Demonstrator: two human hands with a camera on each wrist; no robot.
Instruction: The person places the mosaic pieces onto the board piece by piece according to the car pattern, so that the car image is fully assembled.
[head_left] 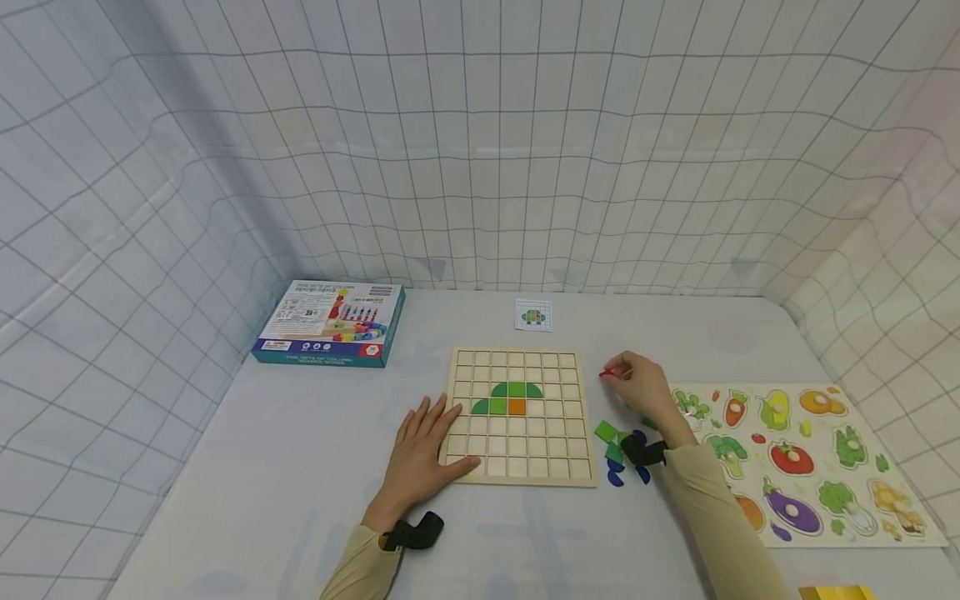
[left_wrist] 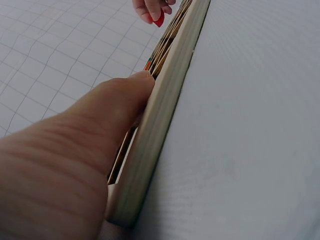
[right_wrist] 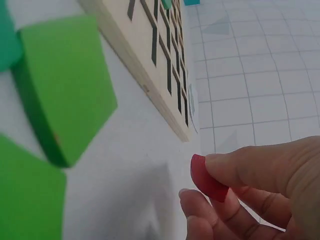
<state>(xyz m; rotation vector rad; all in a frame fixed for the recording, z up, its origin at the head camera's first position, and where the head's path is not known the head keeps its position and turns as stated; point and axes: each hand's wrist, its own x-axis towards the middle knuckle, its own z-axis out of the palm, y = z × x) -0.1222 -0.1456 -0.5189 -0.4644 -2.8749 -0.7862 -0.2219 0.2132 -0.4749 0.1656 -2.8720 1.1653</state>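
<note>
A square wooden grid board (head_left: 517, 481) lies flat, with several green pieces and one orange square (head_left: 517, 407) in its cells. My left hand (head_left: 422, 454) rests on the board's left side, fingers spread; its thumb (left_wrist: 117, 100) lies over the near edge in the left wrist view. Off the board's right side, my right hand (head_left: 643, 387) pinches a small red piece with a curved edge (right_wrist: 205, 180) between thumb and fingers. Loose green squares (head_left: 605, 431) and blue curved pieces (head_left: 615, 479) lie between the board and my right forearm, partly hidden by the wrist strap.
A small card (head_left: 533, 316) with a coloured grid picture lies behind the board. At the back left sits a flat toy box (head_left: 330, 325). A vegetable picture board (head_left: 757, 537) spreads out on the right, and a yellow object (head_left: 836, 592) shows at the bottom edge.
</note>
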